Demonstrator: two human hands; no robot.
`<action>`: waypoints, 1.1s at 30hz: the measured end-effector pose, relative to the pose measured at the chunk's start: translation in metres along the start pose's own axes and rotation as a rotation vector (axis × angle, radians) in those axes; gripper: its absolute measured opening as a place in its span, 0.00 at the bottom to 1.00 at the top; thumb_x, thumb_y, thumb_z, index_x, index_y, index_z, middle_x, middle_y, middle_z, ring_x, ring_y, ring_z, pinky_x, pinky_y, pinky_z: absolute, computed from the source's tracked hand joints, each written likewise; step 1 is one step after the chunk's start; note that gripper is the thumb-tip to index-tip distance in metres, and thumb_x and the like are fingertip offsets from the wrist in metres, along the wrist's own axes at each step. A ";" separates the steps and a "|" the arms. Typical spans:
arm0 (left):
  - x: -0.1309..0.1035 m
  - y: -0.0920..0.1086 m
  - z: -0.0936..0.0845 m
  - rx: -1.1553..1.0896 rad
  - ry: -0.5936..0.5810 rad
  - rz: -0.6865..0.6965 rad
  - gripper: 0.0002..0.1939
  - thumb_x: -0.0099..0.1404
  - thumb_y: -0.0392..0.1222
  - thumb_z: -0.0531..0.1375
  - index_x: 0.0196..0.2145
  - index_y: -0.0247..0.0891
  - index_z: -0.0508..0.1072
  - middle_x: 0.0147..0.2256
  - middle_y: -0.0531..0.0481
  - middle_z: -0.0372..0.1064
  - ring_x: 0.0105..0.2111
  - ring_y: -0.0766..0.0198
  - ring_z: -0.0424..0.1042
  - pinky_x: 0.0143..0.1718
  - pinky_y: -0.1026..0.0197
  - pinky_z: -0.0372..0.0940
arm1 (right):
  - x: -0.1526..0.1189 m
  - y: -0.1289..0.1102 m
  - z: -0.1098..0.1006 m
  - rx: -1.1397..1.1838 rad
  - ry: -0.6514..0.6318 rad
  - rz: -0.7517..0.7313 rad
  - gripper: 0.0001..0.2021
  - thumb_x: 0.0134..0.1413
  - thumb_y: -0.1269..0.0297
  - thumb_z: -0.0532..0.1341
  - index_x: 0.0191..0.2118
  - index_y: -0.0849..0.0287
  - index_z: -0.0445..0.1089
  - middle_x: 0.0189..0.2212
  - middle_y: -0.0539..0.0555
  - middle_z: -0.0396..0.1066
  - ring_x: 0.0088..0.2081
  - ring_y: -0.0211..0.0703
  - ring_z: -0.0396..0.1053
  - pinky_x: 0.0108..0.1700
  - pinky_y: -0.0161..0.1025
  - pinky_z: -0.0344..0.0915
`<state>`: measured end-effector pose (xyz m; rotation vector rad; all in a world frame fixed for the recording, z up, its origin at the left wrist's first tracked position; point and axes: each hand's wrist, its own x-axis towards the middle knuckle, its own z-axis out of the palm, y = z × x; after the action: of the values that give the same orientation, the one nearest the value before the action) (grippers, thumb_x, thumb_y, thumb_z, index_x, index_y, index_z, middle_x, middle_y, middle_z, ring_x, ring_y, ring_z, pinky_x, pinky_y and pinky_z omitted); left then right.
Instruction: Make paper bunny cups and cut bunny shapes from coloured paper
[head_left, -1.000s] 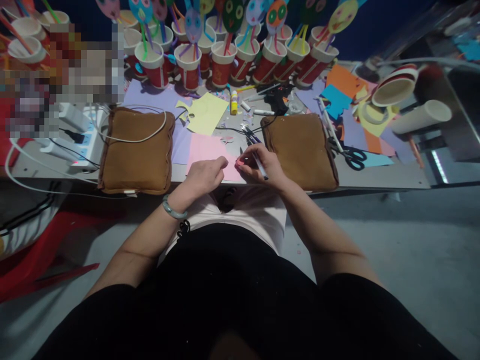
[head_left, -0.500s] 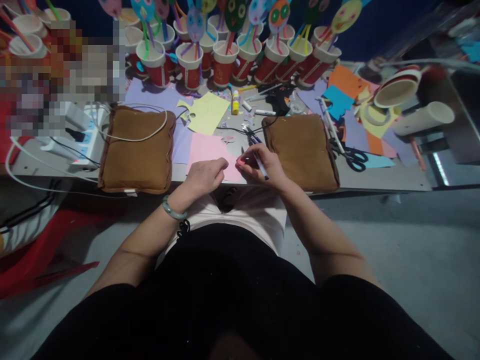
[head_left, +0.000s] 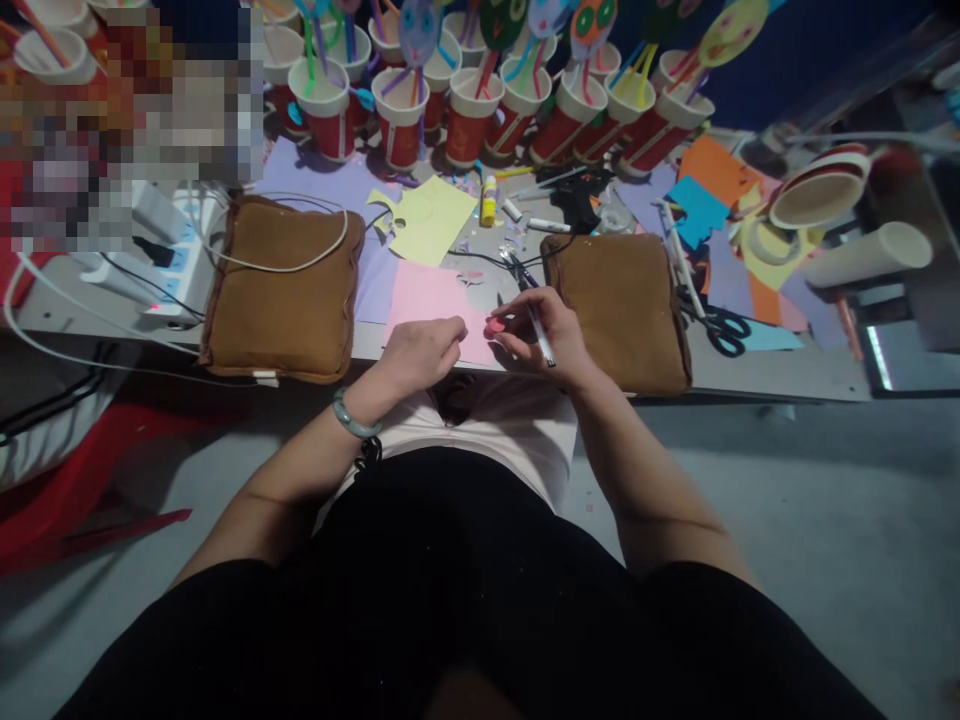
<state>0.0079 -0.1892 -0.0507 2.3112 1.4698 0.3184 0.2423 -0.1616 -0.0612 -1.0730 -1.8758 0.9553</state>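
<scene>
My left hand (head_left: 424,352) rests over the near edge of a pink paper sheet (head_left: 420,293), its fingers curled and pressed together. Whether anything is between those fingertips is hidden. A small pinkish-red piece (head_left: 494,326) is pinched between the thumb and finger of my right hand (head_left: 559,330), just beside the left fingers. A white pen with a dark end (head_left: 541,340) is tucked between the right-hand fingers, slanting toward me. Small dark-pink scraps (head_left: 471,278) lie on the sheet's far side.
Brown cushions, one left (head_left: 285,290) and one right (head_left: 615,312), flank my hands. Red paper cups (head_left: 400,135) with straws and paper faces line the back. Nearby are a yellow glue stick (head_left: 489,205), a cut yellow sheet (head_left: 431,225), black-handled scissors (head_left: 726,330) and a power strip (head_left: 191,265).
The view has shifted, so the table's things appear farther right. My right thumb and finger look slightly more apart around the red piece. The left hand keeps its curled pose.
</scene>
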 end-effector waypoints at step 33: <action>0.000 -0.007 0.014 -0.008 0.153 0.103 0.13 0.68 0.36 0.53 0.43 0.38 0.77 0.35 0.45 0.80 0.33 0.58 0.76 0.31 0.56 0.61 | 0.001 0.010 0.002 0.046 0.035 -0.012 0.20 0.54 0.56 0.73 0.44 0.52 0.64 0.37 0.51 0.82 0.31 0.38 0.78 0.32 0.36 0.73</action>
<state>0.0078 -0.1890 -0.0659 2.4069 1.4181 0.5394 0.2435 -0.1577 -0.0710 -1.0440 -1.8213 0.9616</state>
